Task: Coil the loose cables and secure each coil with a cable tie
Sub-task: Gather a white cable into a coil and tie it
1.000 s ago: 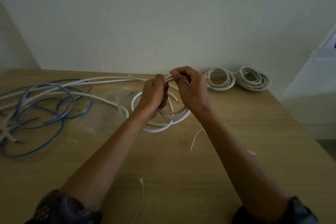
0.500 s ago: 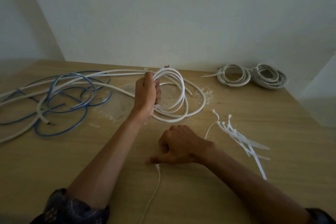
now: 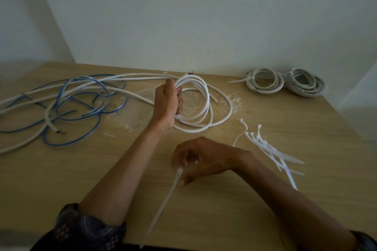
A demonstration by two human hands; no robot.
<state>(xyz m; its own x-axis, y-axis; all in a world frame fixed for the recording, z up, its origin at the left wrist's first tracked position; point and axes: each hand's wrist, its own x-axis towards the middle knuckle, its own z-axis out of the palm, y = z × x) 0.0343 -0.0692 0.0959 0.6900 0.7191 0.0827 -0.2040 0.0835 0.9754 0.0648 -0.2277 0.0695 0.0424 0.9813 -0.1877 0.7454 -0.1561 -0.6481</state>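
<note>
My left hand [image 3: 166,104] grips a white cable coil [image 3: 204,104] at its left side and holds it upright on the wooden table [image 3: 265,199]. Its loose outer loop lies flat to the right. Lower down, my right hand [image 3: 201,159] pinches the head end of a single white cable tie [image 3: 163,201], whose tail points toward the table's near edge. A bundle of spare cable ties [image 3: 271,149] lies just right of that hand.
Loose blue and white cables [image 3: 71,104] sprawl tangled over the left of the table. Two tied white coils [image 3: 285,83] sit at the back right by the wall. White debris flecks lie around the held coil.
My right hand left the coil, came down to the near table and picked up a cable tie. My left hand keeps holding the coil. The camera view shifted right.
</note>
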